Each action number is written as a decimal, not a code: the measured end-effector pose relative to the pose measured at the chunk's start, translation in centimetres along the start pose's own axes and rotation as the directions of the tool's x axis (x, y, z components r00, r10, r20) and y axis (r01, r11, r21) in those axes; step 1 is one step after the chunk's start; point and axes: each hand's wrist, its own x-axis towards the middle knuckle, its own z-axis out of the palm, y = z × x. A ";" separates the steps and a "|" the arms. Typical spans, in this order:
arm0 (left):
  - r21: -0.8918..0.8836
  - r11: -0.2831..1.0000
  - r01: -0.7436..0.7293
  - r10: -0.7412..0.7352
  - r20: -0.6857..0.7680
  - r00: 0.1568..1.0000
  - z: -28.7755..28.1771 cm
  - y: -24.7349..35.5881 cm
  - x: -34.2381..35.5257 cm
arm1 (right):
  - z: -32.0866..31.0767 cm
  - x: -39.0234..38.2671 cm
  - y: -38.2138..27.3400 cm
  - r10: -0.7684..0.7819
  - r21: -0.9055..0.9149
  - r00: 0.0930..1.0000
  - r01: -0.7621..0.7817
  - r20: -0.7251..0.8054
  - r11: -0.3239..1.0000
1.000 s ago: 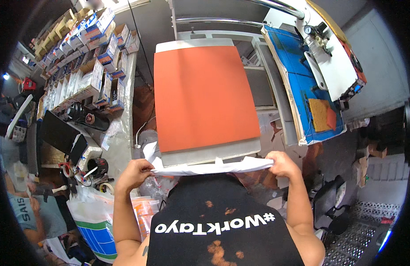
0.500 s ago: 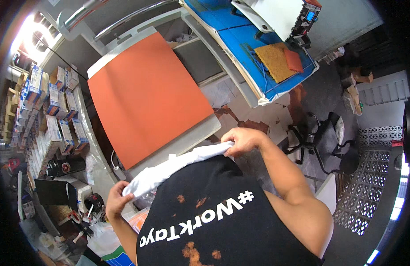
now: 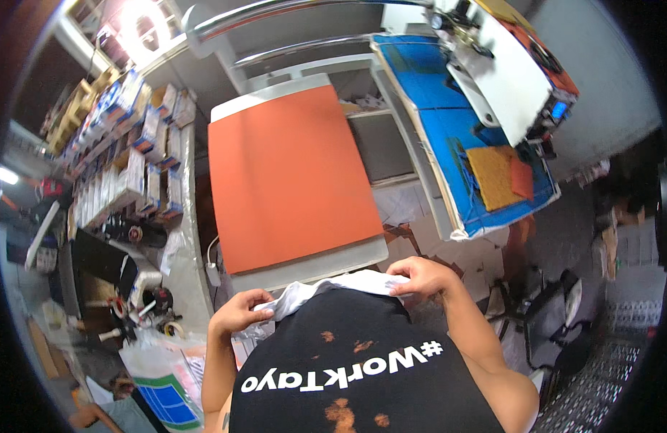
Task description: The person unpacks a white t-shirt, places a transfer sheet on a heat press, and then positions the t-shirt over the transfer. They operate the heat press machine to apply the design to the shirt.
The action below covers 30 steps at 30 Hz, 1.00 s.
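Observation:
My left hand [image 3: 243, 315] grips one end of a folded white cloth [image 3: 326, 283], and my right hand [image 3: 423, 278] grips the other, fingers closed on it. The cloth curves across the top of the black shirt [image 3: 362, 397] on my body, which has white lettering and rusty blotches. Just beyond the cloth lies a flat orange pad [image 3: 290, 173] on a pale grey platen [image 3: 326, 267].
Stacked boxes [image 3: 131, 173] line a cluttered bench at the left. A blue board [image 3: 434, 108] holds sponges beside a white machine [image 3: 521, 101] at the right. A black chair [image 3: 564, 310] stands at lower right. Part of another person's arm [image 3: 88, 417] shows at lower left.
My hands have come closer together, and the cloth, earlier stretched fairly straight, now bends more. The view swung round and partly back.

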 end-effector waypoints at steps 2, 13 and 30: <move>0.085 0.996 0.015 -0.015 -0.001 1.000 0.0 -0.8 0.7 | -0.2 0.1 -0.1 0.036 0.024 0.999 -0.036 -0.015 0.999; -0.025 0.994 0.103 -0.106 -0.167 0.980 -0.7 -6.1 -1.6 | 0.0 1.0 0.4 0.088 0.000 0.996 -0.088 -0.001 0.996; 0.112 0.900 -0.420 0.428 -0.052 0.902 6.9 0.9 0.0 | 4.3 11.6 -13.2 -0.350 0.277 0.922 0.298 0.164 0.914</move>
